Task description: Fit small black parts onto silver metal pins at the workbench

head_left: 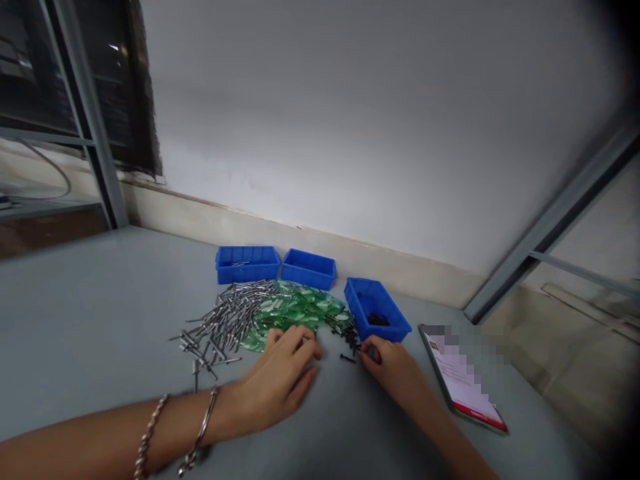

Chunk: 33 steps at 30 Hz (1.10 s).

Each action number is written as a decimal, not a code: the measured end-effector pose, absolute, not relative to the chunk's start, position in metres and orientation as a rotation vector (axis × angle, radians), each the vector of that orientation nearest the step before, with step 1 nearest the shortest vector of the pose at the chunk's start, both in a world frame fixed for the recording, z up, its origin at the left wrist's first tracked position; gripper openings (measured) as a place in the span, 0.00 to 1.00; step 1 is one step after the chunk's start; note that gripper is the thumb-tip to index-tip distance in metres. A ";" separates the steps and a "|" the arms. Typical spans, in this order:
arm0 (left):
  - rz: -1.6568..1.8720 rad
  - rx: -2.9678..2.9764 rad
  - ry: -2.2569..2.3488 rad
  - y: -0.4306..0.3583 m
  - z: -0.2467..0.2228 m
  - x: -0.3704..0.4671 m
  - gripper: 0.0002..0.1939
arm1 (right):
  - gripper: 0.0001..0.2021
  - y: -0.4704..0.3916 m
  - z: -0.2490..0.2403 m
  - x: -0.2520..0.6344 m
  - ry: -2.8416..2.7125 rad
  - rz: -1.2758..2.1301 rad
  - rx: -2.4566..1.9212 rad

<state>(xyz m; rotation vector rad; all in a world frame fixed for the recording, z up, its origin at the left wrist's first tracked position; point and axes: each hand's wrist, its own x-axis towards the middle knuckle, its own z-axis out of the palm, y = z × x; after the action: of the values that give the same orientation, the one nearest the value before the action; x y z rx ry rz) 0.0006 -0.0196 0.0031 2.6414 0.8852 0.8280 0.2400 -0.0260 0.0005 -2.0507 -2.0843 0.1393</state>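
The left hand (pixel 280 383) lay flat on the grey desk (pixel 100 313), fingers bent a little and holding nothing. Its fingertips touched the edge of the green plastic pieces (pixel 295 310). Two bracelets (pixel 175 433) hung on that wrist.

The right hand (pixel 393 370) was nearly closed, with its fingertips pinched at the small black screws (pixel 350 337). I could not tell if a screw was really caught between the fingers. One loose screw (pixel 347 359) lay by itself between the two hands.

The black screws sat in a little heap just beside the right blue bin (pixel 376 312), which already had a few dark bits inside. Two more blue bins, the left blue bin (pixel 247 264) and the middle blue bin (pixel 308 269), stood behind the piles. A big heap of silver pins (pixel 225 320) lay to the left, touching the green pieces.

What could go wrong? The screws were tiny, so one could slip from the pinch and roll off across the desk. The three heaps touched each other, so a careless sweep of the left hand could mix pins in with the green pieces. The phone (pixel 465 380) lay near the right arm, and an elbow could bump it.
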 end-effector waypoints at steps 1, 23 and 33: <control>0.836 2.643 0.880 -0.020 0.003 0.000 0.12 | 0.07 -0.026 0.001 0.239 -2.075 0.148 -2.044; 0.800 2.654 0.883 -0.019 0.004 0.000 0.10 | 0.06 -0.038 0.011 0.213 -2.025 0.652 -1.585; 0.741 2.673 0.838 -0.020 0.003 0.000 0.05 | 0.05 -0.042 0.011 0.203 -2.014 0.861 -1.444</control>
<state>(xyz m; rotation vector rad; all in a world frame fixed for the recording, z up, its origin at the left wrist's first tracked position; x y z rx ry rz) 0.0005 -0.0199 0.0034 2.6726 0.8381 0.7414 0.2027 -0.0425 0.0106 -1.4442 -2.0137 0.8607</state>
